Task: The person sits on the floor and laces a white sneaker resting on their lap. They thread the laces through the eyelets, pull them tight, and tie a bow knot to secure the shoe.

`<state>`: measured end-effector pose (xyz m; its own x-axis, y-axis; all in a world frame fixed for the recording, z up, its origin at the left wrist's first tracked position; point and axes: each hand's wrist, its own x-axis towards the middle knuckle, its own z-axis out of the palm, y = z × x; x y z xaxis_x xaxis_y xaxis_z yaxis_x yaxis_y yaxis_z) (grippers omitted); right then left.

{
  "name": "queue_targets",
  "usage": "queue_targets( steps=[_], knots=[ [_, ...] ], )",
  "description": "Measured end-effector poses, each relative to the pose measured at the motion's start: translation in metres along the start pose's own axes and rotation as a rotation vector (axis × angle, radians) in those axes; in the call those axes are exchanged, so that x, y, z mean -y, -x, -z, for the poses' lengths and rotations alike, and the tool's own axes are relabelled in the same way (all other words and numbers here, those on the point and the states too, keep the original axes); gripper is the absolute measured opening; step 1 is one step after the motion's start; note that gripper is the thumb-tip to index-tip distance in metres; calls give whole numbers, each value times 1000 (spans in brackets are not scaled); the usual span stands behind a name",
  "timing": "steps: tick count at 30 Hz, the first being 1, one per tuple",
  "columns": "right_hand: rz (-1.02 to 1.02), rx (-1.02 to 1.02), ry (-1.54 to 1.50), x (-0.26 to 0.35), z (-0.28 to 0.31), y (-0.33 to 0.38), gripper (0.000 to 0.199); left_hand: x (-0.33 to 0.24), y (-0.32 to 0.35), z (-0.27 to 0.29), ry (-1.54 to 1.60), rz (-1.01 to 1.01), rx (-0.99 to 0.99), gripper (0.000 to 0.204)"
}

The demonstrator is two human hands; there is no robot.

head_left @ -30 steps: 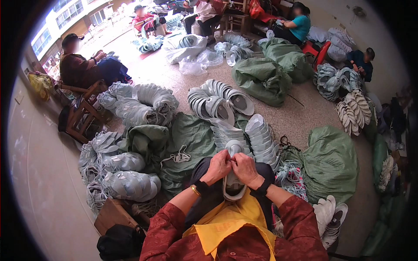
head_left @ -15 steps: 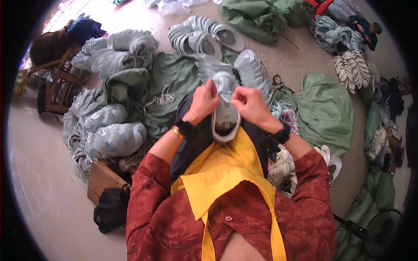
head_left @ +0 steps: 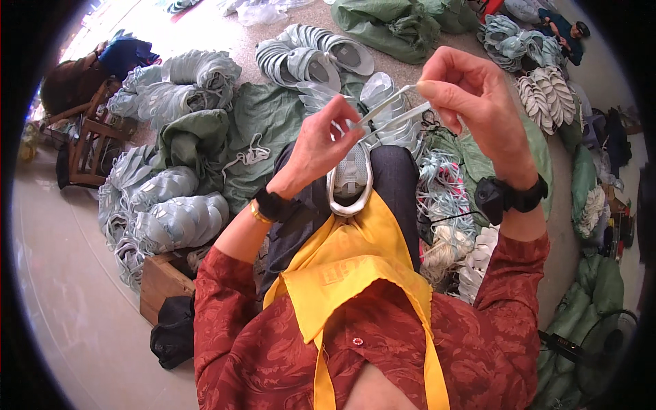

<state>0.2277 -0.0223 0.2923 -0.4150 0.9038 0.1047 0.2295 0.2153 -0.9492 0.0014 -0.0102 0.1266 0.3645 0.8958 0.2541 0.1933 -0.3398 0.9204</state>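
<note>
A light grey shoe [head_left: 350, 179] lies between my thighs, its heel opening toward me and resting by the yellow apron [head_left: 369, 239]. White shoelace [head_left: 386, 104] runs as two taut strands over the shoe's front. My right hand [head_left: 478, 113], raised to the upper right, pinches the lace between thumb and forefinger. At the other end of the strands my left hand [head_left: 320, 143] is closed on the lace beside the shoe. The left fingers and the lacing partly hide the shoe's toe end.
Stacked shoe uppers [head_left: 181, 219] lie at the left, with more grey uppers [head_left: 311, 58] ahead. Loose laces [head_left: 444, 184] hang at my right knee. Green sacks [head_left: 386, 27] lie on the floor. A wooden chair [head_left: 89, 137] stands far left; another person [head_left: 566, 35] sits far right.
My right hand has moved up and right from the shoe, drawing the lace out in two long strands. The left hand has shifted slightly left.
</note>
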Motion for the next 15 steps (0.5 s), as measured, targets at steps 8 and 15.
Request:
queue_targets(
  steps=[8,15],
  knots=[
    [-11,4,-72,-5,3,-5,9,-72,-8,1,347,-147,-75,5],
    [32,-149,-237,-15,-2,-10,21,-78,-13,4,501,-32,-14,8]
  ],
)
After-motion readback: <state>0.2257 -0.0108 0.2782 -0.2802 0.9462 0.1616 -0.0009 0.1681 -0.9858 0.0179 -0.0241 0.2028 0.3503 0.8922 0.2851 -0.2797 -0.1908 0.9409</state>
